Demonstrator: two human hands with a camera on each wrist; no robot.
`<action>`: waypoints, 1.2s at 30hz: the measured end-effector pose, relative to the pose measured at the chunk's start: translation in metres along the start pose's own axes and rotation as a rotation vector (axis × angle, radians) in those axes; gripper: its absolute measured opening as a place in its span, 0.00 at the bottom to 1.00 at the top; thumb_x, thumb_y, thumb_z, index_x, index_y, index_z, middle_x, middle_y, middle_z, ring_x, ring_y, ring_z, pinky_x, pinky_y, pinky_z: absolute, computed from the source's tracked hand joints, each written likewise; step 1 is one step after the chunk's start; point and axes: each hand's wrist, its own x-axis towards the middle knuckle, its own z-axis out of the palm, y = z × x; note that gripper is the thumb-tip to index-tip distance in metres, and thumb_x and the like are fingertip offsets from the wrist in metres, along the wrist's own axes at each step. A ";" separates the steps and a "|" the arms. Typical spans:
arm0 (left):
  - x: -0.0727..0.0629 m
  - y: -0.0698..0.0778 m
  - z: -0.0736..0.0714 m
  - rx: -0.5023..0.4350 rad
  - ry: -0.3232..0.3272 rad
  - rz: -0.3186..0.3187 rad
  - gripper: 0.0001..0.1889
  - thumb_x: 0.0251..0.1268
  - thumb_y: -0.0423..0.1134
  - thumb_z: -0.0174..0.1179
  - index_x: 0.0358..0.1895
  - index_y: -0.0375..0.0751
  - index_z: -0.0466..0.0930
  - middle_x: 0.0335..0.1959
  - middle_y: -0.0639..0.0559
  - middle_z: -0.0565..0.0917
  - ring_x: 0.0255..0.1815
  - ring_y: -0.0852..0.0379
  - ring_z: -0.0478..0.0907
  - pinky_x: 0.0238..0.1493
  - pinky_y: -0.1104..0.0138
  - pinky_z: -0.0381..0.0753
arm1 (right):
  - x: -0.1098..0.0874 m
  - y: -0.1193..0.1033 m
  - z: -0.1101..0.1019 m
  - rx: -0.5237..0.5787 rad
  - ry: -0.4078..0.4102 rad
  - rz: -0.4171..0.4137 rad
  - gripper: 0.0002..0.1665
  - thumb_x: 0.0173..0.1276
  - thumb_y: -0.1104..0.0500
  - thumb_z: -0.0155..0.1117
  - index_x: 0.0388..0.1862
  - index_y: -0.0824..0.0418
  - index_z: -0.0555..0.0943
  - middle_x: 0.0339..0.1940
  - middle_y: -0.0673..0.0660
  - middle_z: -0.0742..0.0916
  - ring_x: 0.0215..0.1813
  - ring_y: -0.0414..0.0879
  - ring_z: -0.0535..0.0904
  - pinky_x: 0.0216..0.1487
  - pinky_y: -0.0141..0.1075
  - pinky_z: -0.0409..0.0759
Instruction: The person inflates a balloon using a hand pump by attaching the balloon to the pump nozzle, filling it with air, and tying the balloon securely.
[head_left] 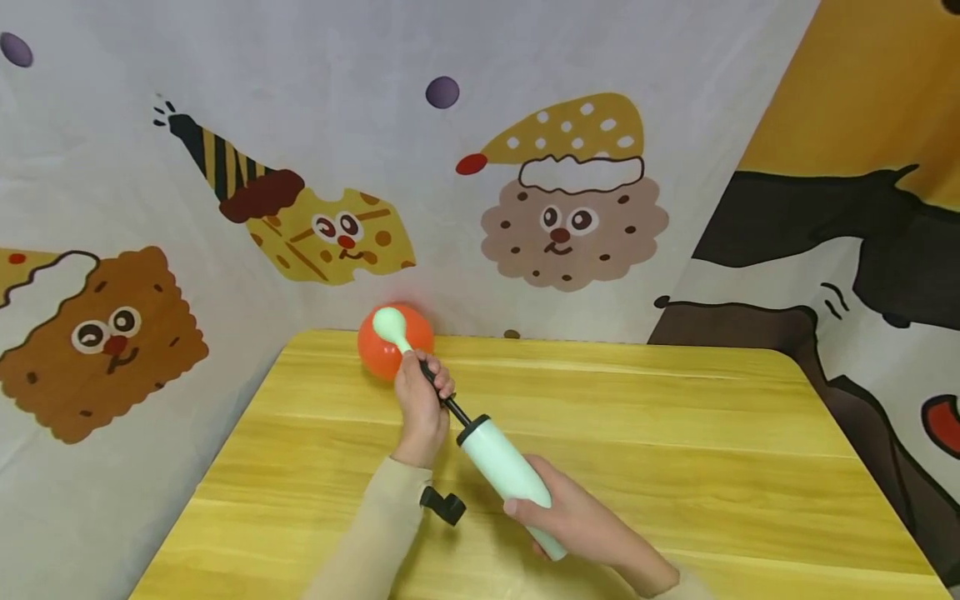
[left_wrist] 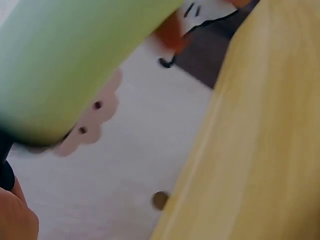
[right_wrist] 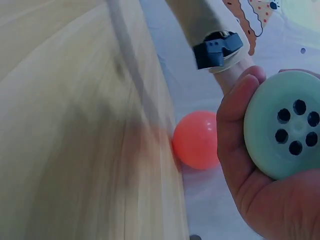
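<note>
A mint-green balloon pump [head_left: 504,467] with a black collar and rod slants over the table. My right hand [head_left: 573,512] wraps around the lower part of its barrel. In the right wrist view, the barrel's round end [right_wrist: 292,165] shows several dark holes. My left hand [head_left: 422,404] grips the pump's thin black front part, right at the neck of a small, slightly filled pale green balloon [head_left: 388,324]. That balloon overlaps an inflated orange-red balloon [head_left: 378,358] at the table's back edge in the head view. The left wrist view shows the barrel [left_wrist: 75,65] blurred and close.
The wood-grain table [head_left: 675,433] spreads beneath both hands. Behind it hangs a pale cloth [head_left: 360,67] printed with cartoon biscuits and cheese. A black wrist mount [head_left: 444,505] juts from the left sleeve, close to the pump barrel.
</note>
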 end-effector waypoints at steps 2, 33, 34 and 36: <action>0.008 0.008 -0.002 -0.019 0.019 0.025 0.16 0.88 0.43 0.36 0.36 0.45 0.65 0.22 0.56 0.69 0.14 0.66 0.64 0.13 0.78 0.64 | -0.010 0.002 -0.003 -0.031 0.001 0.010 0.38 0.79 0.50 0.63 0.79 0.62 0.60 0.45 0.62 0.80 0.23 0.44 0.80 0.22 0.40 0.83; -0.011 -0.009 0.000 0.075 -0.050 -0.019 0.17 0.88 0.43 0.35 0.34 0.43 0.65 0.21 0.56 0.70 0.14 0.64 0.64 0.15 0.75 0.66 | 0.002 0.001 -0.003 -0.130 0.052 0.001 0.41 0.79 0.46 0.62 0.80 0.62 0.59 0.43 0.60 0.82 0.28 0.51 0.82 0.24 0.41 0.84; -0.008 -0.005 -0.001 0.058 -0.044 -0.005 0.17 0.88 0.43 0.35 0.35 0.43 0.65 0.21 0.56 0.70 0.15 0.64 0.64 0.15 0.75 0.66 | -0.003 0.001 -0.004 -0.139 0.053 0.013 0.40 0.79 0.45 0.62 0.80 0.61 0.60 0.44 0.60 0.82 0.29 0.52 0.82 0.25 0.42 0.84; -0.001 0.003 -0.004 0.021 -0.027 0.027 0.16 0.88 0.41 0.35 0.35 0.44 0.65 0.22 0.55 0.70 0.15 0.64 0.64 0.15 0.76 0.66 | -0.015 0.002 -0.006 -0.165 0.053 0.033 0.40 0.79 0.46 0.62 0.80 0.59 0.60 0.48 0.60 0.83 0.30 0.52 0.83 0.26 0.42 0.84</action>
